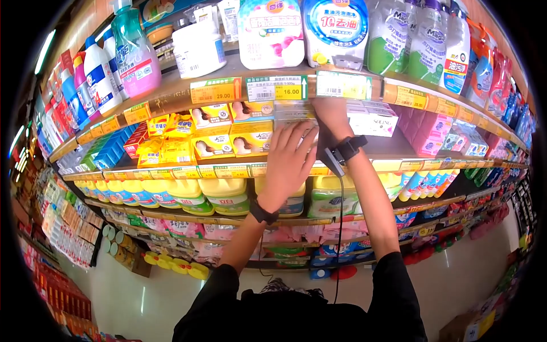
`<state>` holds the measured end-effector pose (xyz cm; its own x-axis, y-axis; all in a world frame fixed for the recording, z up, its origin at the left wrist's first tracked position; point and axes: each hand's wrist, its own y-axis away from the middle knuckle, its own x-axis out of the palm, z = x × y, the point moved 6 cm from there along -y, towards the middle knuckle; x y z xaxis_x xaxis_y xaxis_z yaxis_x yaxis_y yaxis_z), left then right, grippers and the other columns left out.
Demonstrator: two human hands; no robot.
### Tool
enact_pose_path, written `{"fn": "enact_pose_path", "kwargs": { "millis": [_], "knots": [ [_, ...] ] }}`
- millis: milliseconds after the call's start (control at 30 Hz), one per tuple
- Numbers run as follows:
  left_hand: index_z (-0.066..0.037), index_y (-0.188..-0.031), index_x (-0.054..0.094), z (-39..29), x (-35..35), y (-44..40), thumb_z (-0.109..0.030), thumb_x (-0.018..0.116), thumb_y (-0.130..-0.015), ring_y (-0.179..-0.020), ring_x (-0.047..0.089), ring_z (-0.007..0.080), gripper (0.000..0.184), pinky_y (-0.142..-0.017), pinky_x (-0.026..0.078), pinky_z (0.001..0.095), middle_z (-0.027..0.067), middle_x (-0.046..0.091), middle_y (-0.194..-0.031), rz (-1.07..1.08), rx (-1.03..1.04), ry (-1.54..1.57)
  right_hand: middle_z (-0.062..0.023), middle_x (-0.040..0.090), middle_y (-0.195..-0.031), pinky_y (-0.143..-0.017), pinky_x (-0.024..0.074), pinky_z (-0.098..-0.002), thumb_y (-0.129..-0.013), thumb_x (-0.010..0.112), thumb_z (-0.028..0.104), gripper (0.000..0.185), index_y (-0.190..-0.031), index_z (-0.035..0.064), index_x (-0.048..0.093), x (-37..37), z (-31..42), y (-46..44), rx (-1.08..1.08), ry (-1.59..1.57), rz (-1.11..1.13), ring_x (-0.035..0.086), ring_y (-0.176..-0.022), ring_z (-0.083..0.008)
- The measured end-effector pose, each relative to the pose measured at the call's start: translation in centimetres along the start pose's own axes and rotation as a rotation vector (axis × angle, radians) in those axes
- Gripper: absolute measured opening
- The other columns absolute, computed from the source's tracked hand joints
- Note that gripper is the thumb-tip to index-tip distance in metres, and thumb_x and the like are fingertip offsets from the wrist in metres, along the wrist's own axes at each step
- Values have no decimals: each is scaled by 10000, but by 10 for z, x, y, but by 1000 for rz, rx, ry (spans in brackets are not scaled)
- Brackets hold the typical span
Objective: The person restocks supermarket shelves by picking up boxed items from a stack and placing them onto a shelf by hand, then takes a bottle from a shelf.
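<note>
L fingers (294,138) at gray box (292,113); R hand (331,115) pt. behind tags (337,85).

A shop — shelves (376,149) of packaged goods, price tags (290,91) along their edges.

"What are the shelf-edge tags showing?"

"The orange paper tag (216,90) is showing 29.00, and the white-and-yellow paper tag (277,89) is showing 16.00."

"And the packaging?"

"The white cardboard box (373,124) is displaying SOLING. The white package with a round blue label (338,34) is carrying 10 and 去油. The white plastic bottle with an orange-and-blue label (455,65) is bearing 油污净."

"Which letters are the green-and-white plastic bottles (430,45) showing?"

"They're showing Mag; the rest is blurring."
</note>
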<state>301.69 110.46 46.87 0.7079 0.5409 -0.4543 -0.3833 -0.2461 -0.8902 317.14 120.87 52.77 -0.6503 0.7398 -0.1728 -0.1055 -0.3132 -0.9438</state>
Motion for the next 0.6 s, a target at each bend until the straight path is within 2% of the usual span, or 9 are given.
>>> {"fn": "enact_pose_path", "kwargs": {
  "millis": [133, 267, 300, 400, 533, 567, 600],
  "knots": [
    [-90, -1428, 577, 3, 8, 9, -190, 638, -943, -1358, 518, 317, 498, -1209, 320, 527, 117, 570, -1435, 6, 35, -105, -268, 722, -976, -808, 561, -480, -817, 708, 86, 274, -1068, -25, 709, 5, -1, 7, 149, -8, 177, 701, -926, -444],
    [-92, -1420, 585, 4, 13, 10, -191, 634, -942, -1381, 510, 310, 491, -1204, 328, 533, 120, 571, -1441, -7, 45, -107, -266, 725, -977, -763, 547, -505, -842, 725, 197, 298, -1033, -30, 713, 10, -7, 16, 252, 50, 341, 700, -895, -444],
    [-92, -1418, 587, 4, 13, 10, -190, 633, -940, -1387, 508, 308, 490, -1203, 329, 535, 120, 571, -1445, -16, 50, -113, -277, 716, -997, -775, 537, -508, -852, 735, 246, 319, -1006, -33, 713, 8, -7, 17, 282, -5, 356, 693, -915, -448],
    [-96, -1415, 593, 5, 15, 11, -188, 629, -936, -1387, 514, 308, 489, -1207, 328, 528, 118, 569, -1459, -9, 48, -126, -285, 706, -1007, -784, 536, -501, -869, 735, 266, 324, -987, -35, 709, 2, -5, 28, 230, -3, 294, 681, -923, -458],
    [-103, -1424, 590, 2, 16, 10, -186, 631, -930, -1385, 516, 305, 502, -1211, 329, 524, 116, 560, -1478, 13, 26, -165, -236, 714, -1024, -852, 552, -409, -914, 713, 152, 266, -1099, -40, 704, -36, 23, 42, 300, -274, 152, 709, -1001, -370],
    [-107, -1428, 588, 2, 16, 11, -185, 633, -928, -1388, 515, 302, 509, -1212, 329, 524, 115, 558, -1483, 15, 24, -164, -197, 710, -1063, -877, 549, -372, -929, 682, 69, 251, -1162, -25, 688, -44, 32, 47, 386, -409, 153, 709, -1018, -305],
    [-110, -1433, 586, 3, 15, 10, -184, 636, -926, -1390, 514, 299, 515, -1213, 329, 523, 114, 556, -1488, 13, 24, -160, -177, 701, -1083, -880, 546, -360, -937, 656, 30, 228, -1159, -13, 677, -59, 52, 48, 313, -387, 138, 701, -982, -286]
  ]
}}
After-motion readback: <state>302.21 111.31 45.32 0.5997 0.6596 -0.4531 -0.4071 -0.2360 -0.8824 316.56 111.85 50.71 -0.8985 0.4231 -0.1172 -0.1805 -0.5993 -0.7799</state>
